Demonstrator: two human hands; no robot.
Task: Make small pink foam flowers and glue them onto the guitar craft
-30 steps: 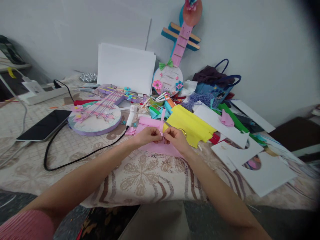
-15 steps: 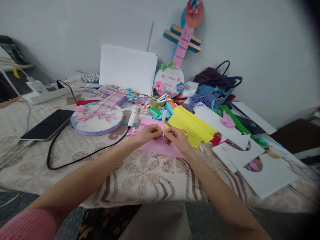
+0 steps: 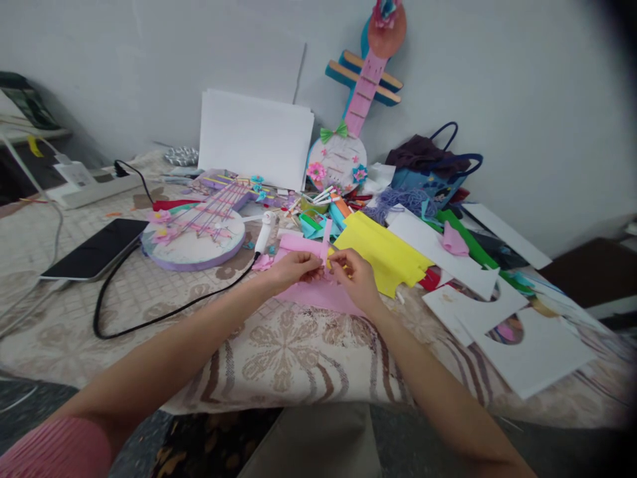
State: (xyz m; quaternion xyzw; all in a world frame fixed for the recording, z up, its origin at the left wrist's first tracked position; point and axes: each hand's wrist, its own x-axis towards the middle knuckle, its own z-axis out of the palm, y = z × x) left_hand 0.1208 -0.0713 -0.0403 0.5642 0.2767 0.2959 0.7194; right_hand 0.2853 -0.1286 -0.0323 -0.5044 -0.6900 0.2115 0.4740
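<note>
Both arms reach forward, and the left hand (image 3: 293,268) and right hand (image 3: 357,279) meet fingertip to fingertip, pinching a small pink paper piece (image 3: 326,265) between them. It sits just above the pink paper sheet (image 3: 318,292) lying on the worktop (image 3: 279,352), beside the yellow paper (image 3: 383,255). The blue bag (image 3: 428,179) by the wall holds a dark purple cloth (image 3: 421,149).

You get soft, even daylight, no hard shadows or glare. Center's fairly sharp; edges smear w/ fisheye warp, dark vignette at the right-hand corners.
</note>
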